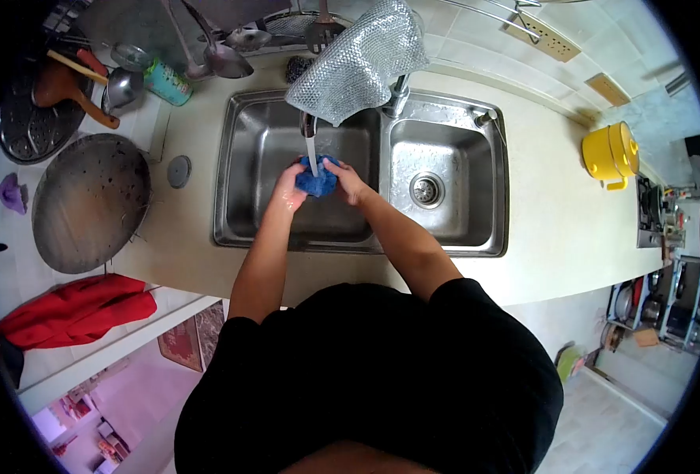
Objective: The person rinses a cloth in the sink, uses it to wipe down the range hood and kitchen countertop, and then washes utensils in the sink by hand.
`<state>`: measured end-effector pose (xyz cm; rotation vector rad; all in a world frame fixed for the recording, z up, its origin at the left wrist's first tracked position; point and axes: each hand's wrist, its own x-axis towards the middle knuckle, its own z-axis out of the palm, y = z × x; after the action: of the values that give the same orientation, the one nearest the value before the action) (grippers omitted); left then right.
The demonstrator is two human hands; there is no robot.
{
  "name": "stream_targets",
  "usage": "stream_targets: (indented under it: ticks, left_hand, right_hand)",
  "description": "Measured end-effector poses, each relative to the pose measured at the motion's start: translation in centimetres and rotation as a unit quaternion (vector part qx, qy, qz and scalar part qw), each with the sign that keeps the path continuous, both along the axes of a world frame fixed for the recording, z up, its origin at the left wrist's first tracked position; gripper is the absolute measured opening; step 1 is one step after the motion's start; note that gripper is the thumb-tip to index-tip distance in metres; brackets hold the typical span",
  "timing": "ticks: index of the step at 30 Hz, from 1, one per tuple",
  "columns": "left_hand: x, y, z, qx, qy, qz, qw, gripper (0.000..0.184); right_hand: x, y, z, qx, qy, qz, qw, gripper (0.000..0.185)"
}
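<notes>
Both hands are over the left basin of a steel double sink [299, 243], under running water. A crumpled blue cloth [316, 182] is between them, and the stream from the faucet [309, 125] falls onto it. My left hand [289, 186] grips the cloth's left side. On its right side, my right hand [348, 180] closes on it with the fingers bent. Silver bubble wrap [362, 67] covers the upper part of the faucet and hides it. The right basin shows its drain strainer [427, 190].
A yellow pot [609, 152] stands on the counter at the right. To the left are a large dark wok [93, 201], a green can [167, 82] and a round grey disc [179, 171]. Ladles [225, 60] hang behind the sink. A red cloth [81, 310] lies at lower left.
</notes>
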<state>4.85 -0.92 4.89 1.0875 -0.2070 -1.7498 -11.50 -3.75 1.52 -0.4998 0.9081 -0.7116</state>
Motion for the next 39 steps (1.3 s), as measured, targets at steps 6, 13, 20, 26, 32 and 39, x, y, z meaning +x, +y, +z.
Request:
stream_targets:
  ticks: [6,13,20,26,32,39]
  left_hand:
    - [-1.2,2.4,3.3,0.168,0.025,-0.005,0.985,0.037]
    - [-4.8,2.0,0.8,0.071,0.173,-0.031,0.982,0.029]
    - [-1.7,0.5,-6.6,-0.083,0.186,-0.142,0.969,0.031]
    - [-4.3,2.0,-0.8,0.098,0.155,-0.021,0.983,0.037]
    - [-3.3,1.0,3.8,0.044,0.075,-0.082,0.993,0.049]
    - [-2.0,2.7,0.1,0.086,0.102,0.001,0.991,0.062]
  right_hand:
    - [2.9,2.1,6.4,-0.270,0.428,-0.042,0.861,0.028]
    - [1.8,6.2,7.7,-0.528,0.444,0.107,0.716,0.022]
    - [2.8,6.2,9.4,-0.381,0.497,0.082,0.775,0.021]
    - [0.7,1.0,4.1,-0.207,0.551,-0.017,0.808,0.028]
    - [-2.8,1.4,5.5,0.109,-0.183,0.133,0.968,0.051]
    - [1.7,5.5,8.6,-0.392,0.459,0.055,0.795,0.033]
